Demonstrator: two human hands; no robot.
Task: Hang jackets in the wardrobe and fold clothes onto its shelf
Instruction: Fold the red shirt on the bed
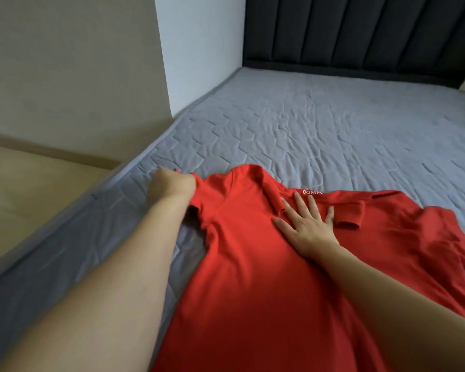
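Observation:
A red T-shirt (247, 264) lies spread on the grey quilted mattress (320, 124), neck end away from me, with small white lettering near the collar. My left hand (169, 183) grips the shirt's left shoulder edge near the mattress side, fingers closed on the fabric. My right hand (306, 224) rests flat on the chest of the shirt with fingers spread, pressing it down. One sleeve is folded over just right of my right hand. The shirt's lower part runs out of view at the bottom. No wardrobe or jacket is in view.
A dark padded headboard (360, 30) stands at the far end of the bed. A beige wall (65, 63) and a white wall corner (199, 49) run along the left side. The beige floor (24, 183) lies left of the mattress edge.

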